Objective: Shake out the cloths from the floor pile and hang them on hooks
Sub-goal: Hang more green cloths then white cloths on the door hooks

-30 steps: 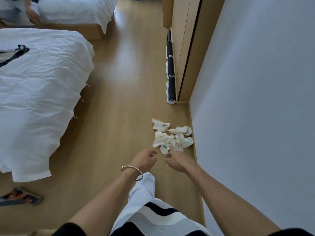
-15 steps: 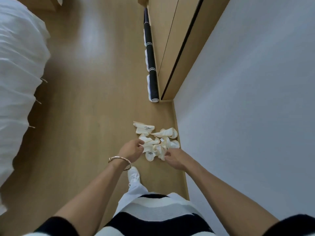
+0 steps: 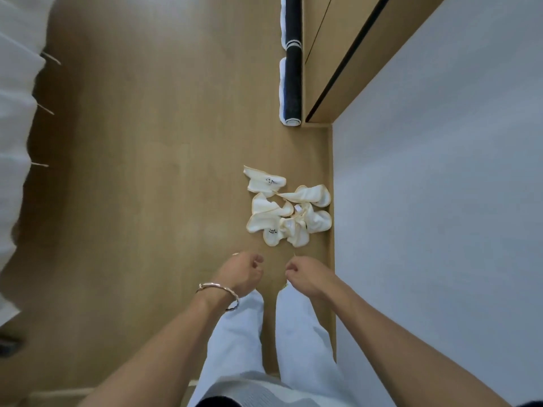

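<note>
A pile of several small cream cloths with yellow-trimmed edges point(image 3: 289, 212) lies on the wooden floor, close to the white wall. My left hand point(image 3: 242, 273), a bangle on its wrist, hovers just short of the pile's near edge with its fingers curled in. My right hand point(image 3: 307, 274) is beside it, also curled. I see no cloth in either hand. Neither hand touches the pile. No hooks are in view.
The white wall point(image 3: 440, 201) runs along the right, right next to the pile. A wooden wardrobe point(image 3: 329, 54) stands at the far right with dark rolled items point(image 3: 293, 83) along its base. A white bed cover point(image 3: 14, 142) hangs at the left edge. My legs are below the hands.
Half a second ago both hands were on the pile's near cloths; now they are drawn back off it. The view has tilted further down towards the floor.
</note>
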Demonstrator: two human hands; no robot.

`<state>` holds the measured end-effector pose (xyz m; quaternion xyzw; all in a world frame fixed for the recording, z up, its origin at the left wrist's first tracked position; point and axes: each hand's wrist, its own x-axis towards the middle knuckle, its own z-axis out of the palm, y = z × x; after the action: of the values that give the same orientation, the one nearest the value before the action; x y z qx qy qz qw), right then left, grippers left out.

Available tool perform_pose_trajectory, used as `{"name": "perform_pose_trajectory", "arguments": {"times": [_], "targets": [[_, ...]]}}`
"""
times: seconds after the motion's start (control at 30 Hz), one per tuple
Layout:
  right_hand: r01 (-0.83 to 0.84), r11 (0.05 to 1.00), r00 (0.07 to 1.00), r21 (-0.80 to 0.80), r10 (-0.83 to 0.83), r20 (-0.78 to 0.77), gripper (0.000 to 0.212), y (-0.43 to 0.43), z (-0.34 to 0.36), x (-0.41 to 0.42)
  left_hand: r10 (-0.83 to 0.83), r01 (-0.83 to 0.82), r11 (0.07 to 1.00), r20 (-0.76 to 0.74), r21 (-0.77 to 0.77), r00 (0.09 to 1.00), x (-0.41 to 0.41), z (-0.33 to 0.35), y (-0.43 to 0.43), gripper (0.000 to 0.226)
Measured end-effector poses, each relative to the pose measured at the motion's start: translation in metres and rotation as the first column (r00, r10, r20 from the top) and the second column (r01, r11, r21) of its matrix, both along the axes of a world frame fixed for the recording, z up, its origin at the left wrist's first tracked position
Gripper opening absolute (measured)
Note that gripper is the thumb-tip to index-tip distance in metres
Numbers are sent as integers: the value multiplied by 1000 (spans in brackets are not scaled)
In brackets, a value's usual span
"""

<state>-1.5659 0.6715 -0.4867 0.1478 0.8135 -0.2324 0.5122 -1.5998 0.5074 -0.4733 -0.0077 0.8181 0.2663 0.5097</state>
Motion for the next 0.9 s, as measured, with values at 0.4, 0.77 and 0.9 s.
{"name": "perform_pose_trajectory", "arguments": {"times": [0.4, 0.77, 0.9], "targets": [[117, 992, 992, -37, -115, 42, 30, 87, -189, -18, -180, 181, 982, 16, -60, 983, -31, -194, 85, 40], [106, 993, 992, -47, -103, 66, 28, 126, -356, -29, -338, 332, 937, -46, -105, 940, -33, -359, 113, 37], [94, 994, 995, -49, -92, 44, 31, 128, -412, -27, -396, 388, 911, -37, -141, 917, -28, -414, 122, 37]]}}
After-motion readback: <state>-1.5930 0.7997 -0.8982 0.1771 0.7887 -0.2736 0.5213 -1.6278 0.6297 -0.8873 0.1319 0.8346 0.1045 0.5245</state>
